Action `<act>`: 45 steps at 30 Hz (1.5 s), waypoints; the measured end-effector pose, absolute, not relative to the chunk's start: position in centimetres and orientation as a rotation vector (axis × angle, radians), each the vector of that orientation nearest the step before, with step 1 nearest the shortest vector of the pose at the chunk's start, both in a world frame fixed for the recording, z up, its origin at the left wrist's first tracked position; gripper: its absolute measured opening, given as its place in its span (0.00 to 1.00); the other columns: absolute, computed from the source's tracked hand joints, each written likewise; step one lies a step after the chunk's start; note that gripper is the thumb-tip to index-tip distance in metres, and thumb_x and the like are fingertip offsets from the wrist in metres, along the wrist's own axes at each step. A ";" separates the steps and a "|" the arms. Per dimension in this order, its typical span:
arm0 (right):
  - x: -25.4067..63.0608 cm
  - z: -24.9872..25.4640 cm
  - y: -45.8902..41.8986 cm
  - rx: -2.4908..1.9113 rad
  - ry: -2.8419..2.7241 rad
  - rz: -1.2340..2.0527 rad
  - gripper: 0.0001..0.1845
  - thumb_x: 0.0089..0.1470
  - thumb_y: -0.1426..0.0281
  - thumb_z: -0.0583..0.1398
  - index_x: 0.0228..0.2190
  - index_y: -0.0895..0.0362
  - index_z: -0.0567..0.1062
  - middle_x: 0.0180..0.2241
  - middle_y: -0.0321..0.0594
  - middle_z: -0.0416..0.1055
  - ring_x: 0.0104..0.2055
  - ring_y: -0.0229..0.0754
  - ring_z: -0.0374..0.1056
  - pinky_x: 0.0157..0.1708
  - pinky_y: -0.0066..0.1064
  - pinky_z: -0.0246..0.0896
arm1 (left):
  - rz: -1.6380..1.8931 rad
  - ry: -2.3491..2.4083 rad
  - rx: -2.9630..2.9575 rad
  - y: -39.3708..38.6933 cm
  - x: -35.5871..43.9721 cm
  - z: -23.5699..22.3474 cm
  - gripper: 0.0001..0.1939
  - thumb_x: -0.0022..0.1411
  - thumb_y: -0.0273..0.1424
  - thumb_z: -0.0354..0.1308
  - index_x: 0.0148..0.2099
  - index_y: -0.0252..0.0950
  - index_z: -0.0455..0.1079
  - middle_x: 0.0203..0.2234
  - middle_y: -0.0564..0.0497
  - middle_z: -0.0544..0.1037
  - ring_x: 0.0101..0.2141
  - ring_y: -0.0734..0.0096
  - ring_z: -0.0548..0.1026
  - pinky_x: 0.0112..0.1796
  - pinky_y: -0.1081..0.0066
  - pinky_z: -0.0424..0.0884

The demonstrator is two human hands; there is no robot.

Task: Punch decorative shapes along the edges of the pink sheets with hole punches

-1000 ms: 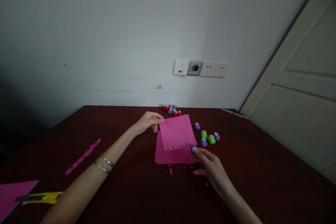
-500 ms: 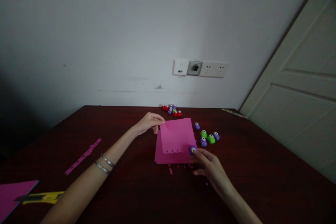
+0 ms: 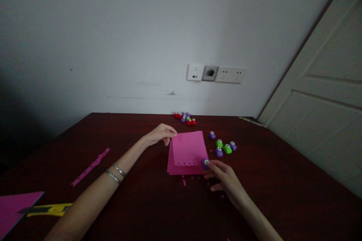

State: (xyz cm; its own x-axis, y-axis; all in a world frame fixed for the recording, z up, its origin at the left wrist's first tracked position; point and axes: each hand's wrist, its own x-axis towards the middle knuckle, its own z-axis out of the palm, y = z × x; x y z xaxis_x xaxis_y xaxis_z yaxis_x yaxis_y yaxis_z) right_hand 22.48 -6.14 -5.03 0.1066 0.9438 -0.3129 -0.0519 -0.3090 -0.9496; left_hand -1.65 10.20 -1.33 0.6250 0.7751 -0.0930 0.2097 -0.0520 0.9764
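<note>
My left hand (image 3: 161, 134) pinches the top left corner of a pink sheet of paper (image 3: 188, 147). A row of small punched holes runs along that sheet's lower edge. Beneath it lies more pink paper (image 3: 170, 165), showing at the left and bottom. Between the thumb and fingers of my right hand (image 3: 223, 175) is a small purple craft punch (image 3: 204, 164) with a white, eye-like button. It sits at the sheet's lower right corner; whether the paper is inside its slot I cannot tell. Pink scraps (image 3: 184, 182) lie just below the paper.
Several purple and green punches (image 3: 227, 148) stand right of the paper, and a mixed cluster (image 3: 189, 122) sits by the wall. On the left are a punched pink strip (image 3: 91, 167), a yellow utility knife (image 3: 51, 209) with its blade out, and pink paper (image 3: 14, 211).
The top sheet has come down slightly, and its right edge has shifted left. My right hand has moved a little left with the punch. My left hand keeps its pinch.
</note>
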 end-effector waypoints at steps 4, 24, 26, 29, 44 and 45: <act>22.3 -5.1 -5.9 -1.593 -1.039 1.362 0.20 0.42 0.54 0.61 0.30 0.59 0.68 0.27 0.43 0.73 0.27 0.40 0.70 0.11 0.21 0.60 | 0.478 0.835 1.575 10.5 -1.7 -2.5 0.14 0.49 0.35 0.63 0.35 0.29 0.71 0.14 0.53 0.71 0.15 0.77 0.69 0.16 0.78 0.63; 21.9 -4.5 -3.7 -1.832 -1.311 1.472 0.23 0.43 0.48 0.57 0.27 0.54 0.60 0.15 0.38 0.72 0.13 0.35 0.64 0.09 0.20 0.54 | 0.309 0.876 1.518 11.9 -2.6 -4.6 0.16 0.44 0.34 0.65 0.35 0.31 0.70 0.15 0.52 0.73 0.15 0.74 0.70 0.18 0.75 0.66; 22.2 -4.7 -3.8 -1.796 -1.315 1.477 0.24 0.43 0.47 0.56 0.27 0.54 0.59 0.16 0.38 0.72 0.13 0.35 0.64 0.09 0.20 0.55 | 0.304 0.882 1.529 11.9 -2.5 -4.7 0.15 0.45 0.33 0.64 0.35 0.31 0.70 0.15 0.52 0.73 0.15 0.74 0.70 0.18 0.76 0.66; 22.6 -4.9 -3.9 -1.758 -1.307 1.416 0.23 0.43 0.48 0.58 0.28 0.54 0.59 0.17 0.35 0.71 0.14 0.34 0.65 0.09 0.20 0.56 | 0.303 0.908 1.568 11.9 -2.4 -4.8 0.14 0.46 0.33 0.63 0.35 0.30 0.70 0.14 0.53 0.71 0.14 0.76 0.69 0.16 0.77 0.63; 25.4 -4.6 -3.7 -1.531 -1.762 1.229 0.22 0.40 0.64 0.64 0.39 0.56 0.68 0.22 0.30 0.65 0.19 0.33 0.60 0.11 0.20 0.54 | 0.568 1.095 2.237 11.7 -1.7 -4.6 0.13 0.53 0.36 0.56 0.38 0.32 0.73 0.22 0.49 0.73 0.23 0.74 0.69 0.26 0.75 0.63; 25.5 -4.6 -3.5 -1.513 -1.813 1.189 0.21 0.40 0.65 0.64 0.39 0.56 0.69 0.22 0.30 0.64 0.20 0.33 0.59 0.13 0.20 0.53 | 0.611 1.070 2.352 11.3 -1.3 -4.4 0.12 0.55 0.35 0.55 0.38 0.33 0.73 0.28 0.47 0.74 0.29 0.71 0.71 0.31 0.73 0.65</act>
